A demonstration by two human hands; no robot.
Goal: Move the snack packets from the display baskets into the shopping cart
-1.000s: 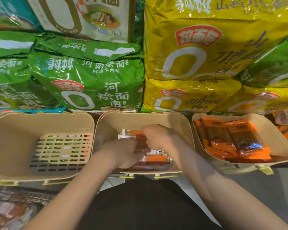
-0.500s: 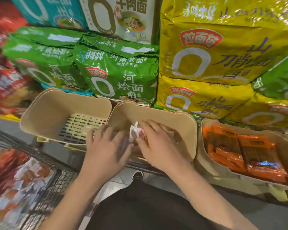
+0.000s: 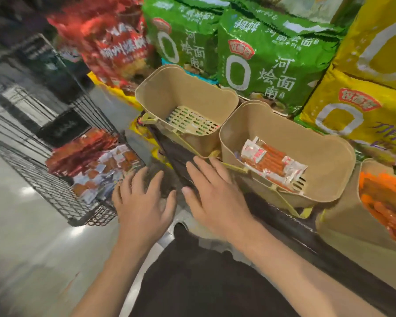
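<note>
Both hands have come out of the middle basket since half a second ago, where they were gathered over the packets, and the view has swung leftward; the left hand [image 3: 142, 202] now hovers at lower centre of the frame with fingers spread and nothing in it; the right hand [image 3: 215, 193] lies just beside it, fingers straight and slightly fanned, likewise holding nothing, its fingertips near the front corner of the middle basket [image 3: 329, 156]; whether either hand touches the dark shelf edge [image 3: 176, 161] beneath cannot be told. Inside the middle basket, right of centre, lie the red-and-white snack packets [image 3: 272, 161], flat on its slotted floor; the left basket [image 3: 169, 92], above centre, shows only its slotted floor; the right basket [image 3: 343, 220], at the right edge, holds orange packets [image 3: 384, 202]. At middle left the wire shopping cart [image 3: 55, 197] carries a blurred heap of red and white packets [image 3: 94, 161]. Behind the baskets, across the upper frame, stand green noodle bags [image 3: 261, 60], yellow noodle bags [image 3: 357, 110] and red bags [image 3: 114, 42].
</note>
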